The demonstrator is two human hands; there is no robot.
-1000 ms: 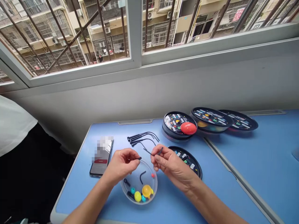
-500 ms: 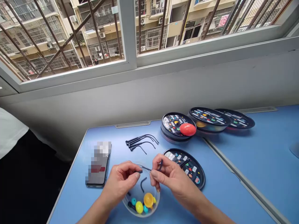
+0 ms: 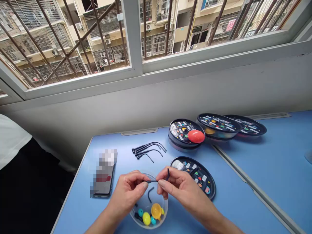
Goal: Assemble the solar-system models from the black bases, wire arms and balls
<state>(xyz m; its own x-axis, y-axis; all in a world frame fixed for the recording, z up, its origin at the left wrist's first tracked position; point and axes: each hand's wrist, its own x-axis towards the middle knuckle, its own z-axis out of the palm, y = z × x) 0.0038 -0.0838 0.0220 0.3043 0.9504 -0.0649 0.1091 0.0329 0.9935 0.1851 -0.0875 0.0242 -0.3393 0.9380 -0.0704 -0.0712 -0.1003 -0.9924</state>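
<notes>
My left hand point(image 3: 128, 191) and my right hand point(image 3: 181, 191) meet above a clear round plastic dish point(image 3: 166, 208), pinching a thin black plastic rod point(image 3: 152, 181) between their fingertips. The right fingers also hold its upturned bent end. In the dish lie a curved black rod point(image 3: 150, 194), a yellow ball point(image 3: 146, 218), an orange-yellow domed ball point(image 3: 156, 211) and small teal balls point(image 3: 140, 212). My hands hide the dish's upper part. Several black rods point(image 3: 147, 148) lie together on the desk beyond my hands.
A blue desk point(image 3: 73, 201) holds a phone point(image 3: 103, 182), partly blurred out, at the left. A flat black printed disc point(image 3: 192, 175) lies right of the dish. Stacked round black cases point(image 3: 185, 134) and a red egg-shaped piece point(image 3: 196, 136) stand behind it.
My hands have drawn closer, leaving less of the black rod showing between them. The desk and dish sit slightly lower and further right in the view.
</notes>
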